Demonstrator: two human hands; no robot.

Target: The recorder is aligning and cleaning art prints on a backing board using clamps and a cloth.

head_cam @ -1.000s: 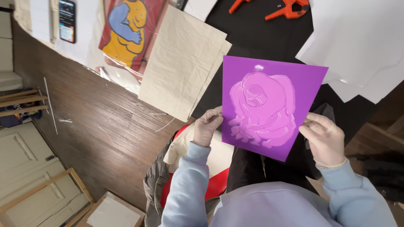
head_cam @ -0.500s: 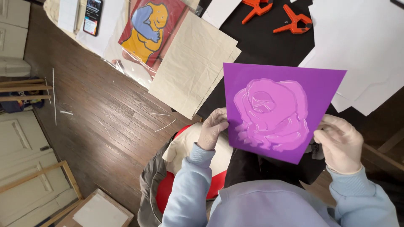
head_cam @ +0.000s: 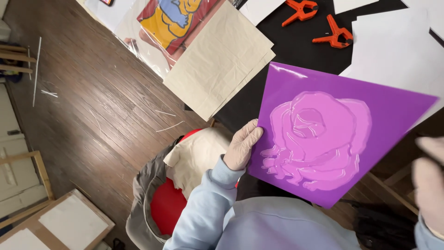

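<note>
head view: your left hand [head_cam: 241, 146] pinches the lower-left edge of the purple sheet [head_cam: 333, 132] with a pink rose on it, held up before you. your right hand [head_cam: 428, 185] sits blurred off its right side; its grip can't be told. two orange clamps [head_cam: 319, 21] lie on the black surface [head_cam: 296, 44] beyond.

Two orange plastic spring clamps [head_cam: 319, 21] lie near each other on the black counter [head_cam: 286, 51]. White paper sheets [head_cam: 397, 46] cover its right side. A stack of beige paper sheets [head_cam: 219, 58] overhangs the counter's left edge, partly over a red, yellow and blue cartoon picture in clear film [head_cam: 171, 21]. Below, dark wooden plank floor [head_cam: 92, 115], a red seat draped with cream cloth [head_cam: 185, 185], and wooden frames [head_cam: 51, 222].
</note>
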